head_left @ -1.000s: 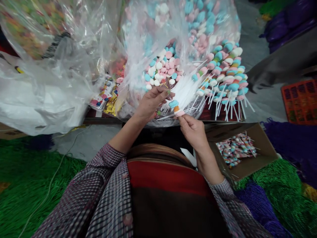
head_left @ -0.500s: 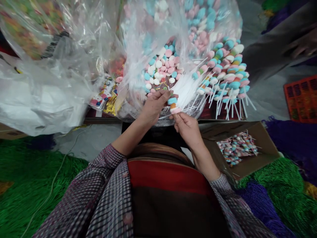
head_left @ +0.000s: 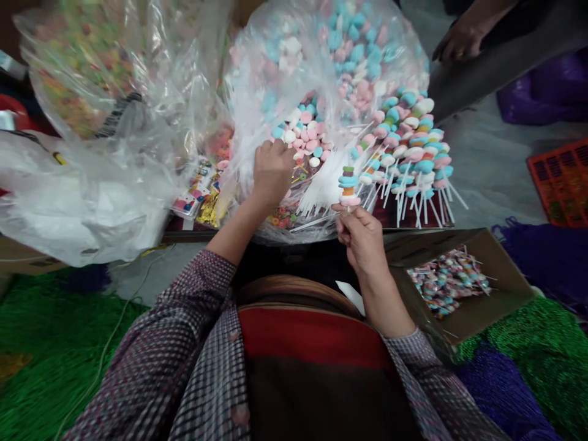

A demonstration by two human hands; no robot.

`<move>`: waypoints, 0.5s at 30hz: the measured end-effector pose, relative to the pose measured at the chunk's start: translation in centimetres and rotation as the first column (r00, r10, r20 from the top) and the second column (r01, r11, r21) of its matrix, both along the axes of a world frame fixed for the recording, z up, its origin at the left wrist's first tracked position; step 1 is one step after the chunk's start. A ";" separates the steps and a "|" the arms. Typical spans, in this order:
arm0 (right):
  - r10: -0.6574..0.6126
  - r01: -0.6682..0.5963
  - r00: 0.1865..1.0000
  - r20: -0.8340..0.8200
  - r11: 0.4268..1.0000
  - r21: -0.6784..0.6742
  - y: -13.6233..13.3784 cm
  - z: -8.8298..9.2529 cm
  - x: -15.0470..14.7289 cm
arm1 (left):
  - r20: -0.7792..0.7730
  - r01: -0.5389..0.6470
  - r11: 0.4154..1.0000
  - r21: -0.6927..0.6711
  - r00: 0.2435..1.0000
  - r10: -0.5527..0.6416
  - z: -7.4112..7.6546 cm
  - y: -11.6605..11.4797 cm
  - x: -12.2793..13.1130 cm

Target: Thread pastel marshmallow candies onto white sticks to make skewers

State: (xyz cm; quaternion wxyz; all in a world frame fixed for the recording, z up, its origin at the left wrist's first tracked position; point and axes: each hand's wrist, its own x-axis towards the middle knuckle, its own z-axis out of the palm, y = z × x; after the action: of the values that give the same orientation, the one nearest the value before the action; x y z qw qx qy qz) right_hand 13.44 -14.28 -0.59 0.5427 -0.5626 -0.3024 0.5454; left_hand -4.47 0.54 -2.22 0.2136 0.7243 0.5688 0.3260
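Right hand (head_left: 362, 236): we have its fingers pinching the stick of the candy skewer (head_left: 349, 191) just under the lowest piece.
Candy skewer: we see it upright at the near edge of the tabletop (head_left: 392, 215), pink at the bottom, then orange, blue, and green on top.
Left hand (head_left: 274, 171): we have it at the left edge of the loose marshmallows (head_left: 309, 138); its fingertips are hidden, so we cannot tell whether they pinch anything.
White sticks (head_left: 326, 193): we see them bunched between our two hands, near side of the marshmallows.
Gummy rings (head_left: 282, 217): they lie nearer us, left of the sticks.
Filled skewers (head_left: 420, 150): we see them piled to the right.
Cardboard box (head_left: 498, 300): it sits near right, below the tabletop, holding wrapped candies (head_left: 450, 285).
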 end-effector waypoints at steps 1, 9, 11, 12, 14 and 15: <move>0.004 -0.004 1.000 0.003 1.000 0.006 -0.1 -0.1 0.0 | -0.060 0.009 1.000 -0.011 0.998 -0.009 0.0 0.9 0.2; 0.017 -0.017 0.998 0.053 1.000 -0.003 -0.5 -0.9 -0.1 | -0.237 0.104 0.992 -0.066 0.965 -0.117 0.0 3.4 0.7; 0.021 -0.021 0.998 0.061 1.000 -0.001 -0.6 -0.9 0.0 | -0.277 0.131 0.990 -0.058 0.950 -0.142 -0.1 3.3 0.3; 0.020 -0.021 0.998 0.061 1.000 0.001 -0.6 -0.9 0.0 | -0.286 0.130 0.990 -0.054 0.948 -0.140 -0.2 3.2 0.0; 0.012 -0.012 0.998 0.056 1.000 0.006 -0.6 -1.1 0.1 | -0.264 0.115 0.992 -0.044 0.957 -0.123 -0.3 3.0 -0.9; 0.009 -0.009 0.999 0.052 1.000 0.007 -0.7 -1.3 0.1 | -0.221 0.104 0.994 -0.037 0.969 -0.110 -0.3 3.0 -1.5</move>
State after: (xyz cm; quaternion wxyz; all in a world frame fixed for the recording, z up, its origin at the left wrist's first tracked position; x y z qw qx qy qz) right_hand 13.55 -14.97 -1.85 0.5343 -0.5733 -0.3210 0.5318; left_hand -5.94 3.53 -2.52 0.1749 0.7831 0.5532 0.2239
